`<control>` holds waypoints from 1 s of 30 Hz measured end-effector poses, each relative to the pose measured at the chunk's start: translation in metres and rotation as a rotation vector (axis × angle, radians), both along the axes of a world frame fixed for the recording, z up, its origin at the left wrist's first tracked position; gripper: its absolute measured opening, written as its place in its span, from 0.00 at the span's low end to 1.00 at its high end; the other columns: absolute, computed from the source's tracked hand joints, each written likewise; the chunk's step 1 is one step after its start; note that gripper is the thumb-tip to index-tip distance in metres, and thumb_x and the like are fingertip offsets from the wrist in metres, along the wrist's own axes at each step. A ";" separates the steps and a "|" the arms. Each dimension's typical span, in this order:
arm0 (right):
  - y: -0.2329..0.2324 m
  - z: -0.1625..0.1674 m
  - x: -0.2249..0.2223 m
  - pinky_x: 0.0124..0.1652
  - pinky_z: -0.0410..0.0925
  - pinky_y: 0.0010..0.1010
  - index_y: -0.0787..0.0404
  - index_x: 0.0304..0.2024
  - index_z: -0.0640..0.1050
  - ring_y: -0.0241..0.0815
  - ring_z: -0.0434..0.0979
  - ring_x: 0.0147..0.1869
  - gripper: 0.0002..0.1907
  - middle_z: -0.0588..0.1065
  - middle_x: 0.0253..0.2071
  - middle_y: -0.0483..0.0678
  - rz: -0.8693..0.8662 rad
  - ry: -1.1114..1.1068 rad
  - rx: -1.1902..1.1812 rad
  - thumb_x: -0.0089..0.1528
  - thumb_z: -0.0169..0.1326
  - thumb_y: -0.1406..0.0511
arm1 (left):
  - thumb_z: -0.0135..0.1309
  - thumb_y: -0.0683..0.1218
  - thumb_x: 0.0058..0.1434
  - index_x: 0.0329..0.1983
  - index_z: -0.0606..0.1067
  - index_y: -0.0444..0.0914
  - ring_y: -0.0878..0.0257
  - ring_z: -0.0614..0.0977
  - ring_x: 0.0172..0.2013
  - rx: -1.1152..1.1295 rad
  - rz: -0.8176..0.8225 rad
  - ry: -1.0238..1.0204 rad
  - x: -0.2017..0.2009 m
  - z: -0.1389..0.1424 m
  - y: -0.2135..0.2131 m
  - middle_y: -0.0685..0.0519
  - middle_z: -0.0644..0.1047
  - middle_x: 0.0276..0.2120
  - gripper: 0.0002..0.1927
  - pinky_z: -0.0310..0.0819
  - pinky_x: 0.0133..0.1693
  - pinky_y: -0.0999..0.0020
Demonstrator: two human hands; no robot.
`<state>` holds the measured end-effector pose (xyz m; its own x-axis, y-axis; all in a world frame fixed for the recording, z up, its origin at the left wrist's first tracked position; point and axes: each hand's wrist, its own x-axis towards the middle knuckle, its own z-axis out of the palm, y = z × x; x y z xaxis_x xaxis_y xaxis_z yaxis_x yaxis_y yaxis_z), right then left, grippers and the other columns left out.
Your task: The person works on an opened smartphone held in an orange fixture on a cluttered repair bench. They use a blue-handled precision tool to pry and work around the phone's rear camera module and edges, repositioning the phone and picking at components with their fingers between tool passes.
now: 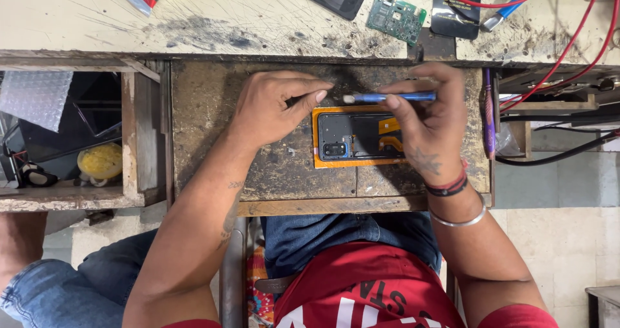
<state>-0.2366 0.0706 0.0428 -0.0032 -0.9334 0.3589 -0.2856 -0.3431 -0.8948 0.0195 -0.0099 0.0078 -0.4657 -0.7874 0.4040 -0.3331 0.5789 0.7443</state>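
I'm seeing the worn wooden pull-out board (258, 173) carrying an opened orange-framed phone body (352, 137), back off, insides still in place. My right hand (426, 124) is pinching a blue screwdriver (391, 98); my left hand (274, 108) is pinching something at its tip.

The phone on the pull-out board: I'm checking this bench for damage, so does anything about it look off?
The phone lies with its back cover off, orange frame and camera block exposed. A bare green circuit board sits loose on the scratched, stained bench top. The right hand holds a blue tool; the left hand rests beside the phone.
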 end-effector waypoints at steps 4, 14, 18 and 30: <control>0.016 0.004 -0.006 0.51 0.76 0.25 0.64 0.62 0.56 0.41 0.83 0.50 0.23 0.78 0.45 0.56 0.008 0.004 -0.097 0.76 0.57 0.73 | 0.64 0.50 0.65 0.45 0.85 0.47 0.64 0.87 0.43 -0.031 -0.082 -0.025 -0.003 -0.005 0.000 0.56 0.85 0.44 0.07 0.82 0.47 0.65; 0.035 -0.003 -0.008 0.45 0.78 0.28 0.66 0.62 0.66 0.45 0.85 0.46 0.23 0.79 0.43 0.57 0.081 0.250 -0.237 0.69 0.61 0.71 | 0.69 0.49 0.54 0.37 0.86 0.48 0.65 0.81 0.42 -0.059 -0.159 -0.160 -0.009 -0.005 0.005 0.60 0.85 0.40 0.08 0.79 0.45 0.62; 0.033 -0.004 -0.008 0.42 0.77 0.27 0.66 0.57 0.69 0.45 0.85 0.46 0.22 0.80 0.40 0.55 0.063 0.359 -0.280 0.66 0.65 0.70 | 0.70 0.49 0.55 0.37 0.86 0.46 0.65 0.82 0.41 -0.032 -0.161 -0.163 -0.009 -0.004 0.006 0.59 0.85 0.39 0.08 0.79 0.45 0.62; 0.033 -0.002 -0.008 0.42 0.77 0.27 0.64 0.54 0.72 0.45 0.86 0.45 0.19 0.81 0.38 0.53 0.100 0.379 -0.250 0.65 0.65 0.69 | 0.70 0.47 0.54 0.36 0.86 0.46 0.64 0.81 0.41 -0.032 -0.159 -0.173 -0.009 -0.001 0.005 0.60 0.85 0.38 0.07 0.78 0.44 0.63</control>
